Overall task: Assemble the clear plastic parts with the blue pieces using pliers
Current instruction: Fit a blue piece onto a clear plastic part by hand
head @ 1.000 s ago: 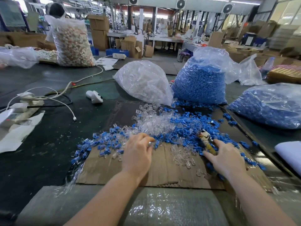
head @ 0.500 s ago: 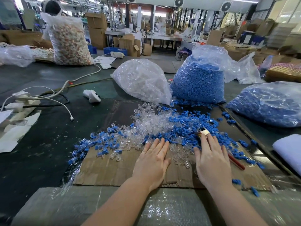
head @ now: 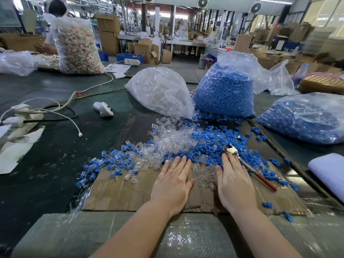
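A heap of clear plastic parts [head: 171, 138] and blue pieces [head: 206, 144] spreads over a brown cardboard sheet [head: 121, 194]. My left hand [head: 173, 181] lies flat, palm down, on the cardboard, its straight fingers touching the near edge of the heap. My right hand [head: 234, 183] lies flat beside it, fingers straight, over a few clear parts. The pliers [head: 249, 168], with red handles and a pale head, lie on the cardboard just right of my right hand, held by neither hand.
Behind the heap stand a bag of clear parts [head: 162, 92] and a bag of blue pieces [head: 225, 90]; another blue-filled bag [head: 307, 118] lies at right. White cables and a power strip [head: 20, 116] sit at left, a white handheld device [head: 104, 108] beyond the cardboard.
My right hand let go of the pliers, which now lie on the cardboard. Both hands opened flat and moved together at the heap's near edge.
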`<action>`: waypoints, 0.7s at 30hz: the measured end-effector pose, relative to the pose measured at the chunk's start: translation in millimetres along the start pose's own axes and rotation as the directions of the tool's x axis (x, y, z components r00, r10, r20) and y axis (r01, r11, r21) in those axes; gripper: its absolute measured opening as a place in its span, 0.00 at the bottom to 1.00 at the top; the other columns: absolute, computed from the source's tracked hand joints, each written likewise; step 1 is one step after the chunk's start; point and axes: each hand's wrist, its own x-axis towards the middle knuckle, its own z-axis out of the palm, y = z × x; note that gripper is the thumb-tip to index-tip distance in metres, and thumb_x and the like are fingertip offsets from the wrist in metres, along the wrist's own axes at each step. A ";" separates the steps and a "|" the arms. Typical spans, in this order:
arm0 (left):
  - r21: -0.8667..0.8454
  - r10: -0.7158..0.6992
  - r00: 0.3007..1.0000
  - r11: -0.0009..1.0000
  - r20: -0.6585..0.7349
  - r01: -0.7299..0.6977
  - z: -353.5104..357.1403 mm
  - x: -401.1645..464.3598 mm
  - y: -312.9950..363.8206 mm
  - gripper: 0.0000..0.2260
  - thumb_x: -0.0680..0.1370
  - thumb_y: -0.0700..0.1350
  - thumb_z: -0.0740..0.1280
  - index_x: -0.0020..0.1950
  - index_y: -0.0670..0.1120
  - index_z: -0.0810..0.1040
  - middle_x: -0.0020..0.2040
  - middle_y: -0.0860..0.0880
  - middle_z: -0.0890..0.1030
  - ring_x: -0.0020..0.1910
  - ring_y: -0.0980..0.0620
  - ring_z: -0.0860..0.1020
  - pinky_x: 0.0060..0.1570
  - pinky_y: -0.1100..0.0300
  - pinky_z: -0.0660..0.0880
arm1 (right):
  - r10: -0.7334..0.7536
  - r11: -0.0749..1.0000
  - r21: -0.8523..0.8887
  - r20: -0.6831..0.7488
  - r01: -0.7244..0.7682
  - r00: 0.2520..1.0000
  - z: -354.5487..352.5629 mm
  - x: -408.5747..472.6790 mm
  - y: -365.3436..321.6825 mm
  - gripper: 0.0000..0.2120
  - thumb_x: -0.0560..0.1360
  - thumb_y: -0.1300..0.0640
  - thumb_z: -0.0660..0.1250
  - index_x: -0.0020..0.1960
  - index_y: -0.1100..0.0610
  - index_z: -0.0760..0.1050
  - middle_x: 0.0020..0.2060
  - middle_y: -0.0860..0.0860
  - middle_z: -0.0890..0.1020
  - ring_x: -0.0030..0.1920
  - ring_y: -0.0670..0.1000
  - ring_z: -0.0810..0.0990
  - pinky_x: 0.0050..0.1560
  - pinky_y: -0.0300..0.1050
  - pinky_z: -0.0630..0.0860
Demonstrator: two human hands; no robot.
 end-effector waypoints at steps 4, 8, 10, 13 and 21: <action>-0.044 0.042 0.999 0.998 -0.009 -0.042 -3.1 0.9 10.3 0.27 0.80 0.62 0.42 0.75 0.55 0.37 0.74 0.59 0.37 0.69 0.59 0.29 0.65 0.57 0.25 | 0.010 1.000 0.019 -0.027 -0.009 1.000 -6.4 11.3 1.8 0.25 0.82 0.48 0.46 0.76 0.56 0.54 0.75 0.52 0.58 0.75 0.49 0.53 0.73 0.43 0.49; -0.130 0.183 0.983 0.975 -0.014 -0.183 -3.5 2.2 27.2 0.28 0.77 0.66 0.49 0.75 0.59 0.49 0.75 0.60 0.41 0.70 0.58 0.30 0.65 0.52 0.23 | 0.019 0.998 0.062 -0.058 -0.015 0.998 -13.6 20.4 2.5 0.24 0.82 0.49 0.48 0.75 0.58 0.57 0.74 0.54 0.60 0.75 0.50 0.56 0.73 0.45 0.51; -0.192 0.260 0.966 0.947 -0.009 -0.257 -5.5 2.0 33.0 0.24 0.75 0.65 0.57 0.69 0.60 0.64 0.76 0.60 0.47 0.71 0.60 0.33 0.66 0.51 0.24 | 0.025 0.996 0.083 -0.075 -0.018 0.997 -17.2 23.4 3.5 0.25 0.81 0.49 0.49 0.75 0.58 0.57 0.74 0.54 0.60 0.74 0.51 0.56 0.73 0.44 0.51; -0.246 0.337 0.941 0.913 0.001 -0.327 -8.4 1.5 38.1 0.18 0.71 0.64 0.64 0.57 0.59 0.77 0.76 0.61 0.51 0.72 0.61 0.36 0.65 0.49 0.24 | 0.032 0.995 0.092 -0.085 -0.025 0.996 -20.4 26.0 5.8 0.24 0.81 0.49 0.50 0.75 0.58 0.57 0.74 0.54 0.60 0.75 0.51 0.56 0.72 0.44 0.51; -0.303 0.340 0.940 0.900 0.034 -0.315 -13.9 1.7 43.9 0.10 0.75 0.55 0.66 0.51 0.53 0.81 0.75 0.59 0.57 0.74 0.59 0.41 0.65 0.50 0.25 | 0.045 0.993 0.113 -0.078 -0.036 0.996 -22.0 25.9 7.1 0.24 0.81 0.49 0.51 0.75 0.58 0.59 0.74 0.55 0.60 0.74 0.52 0.56 0.72 0.44 0.51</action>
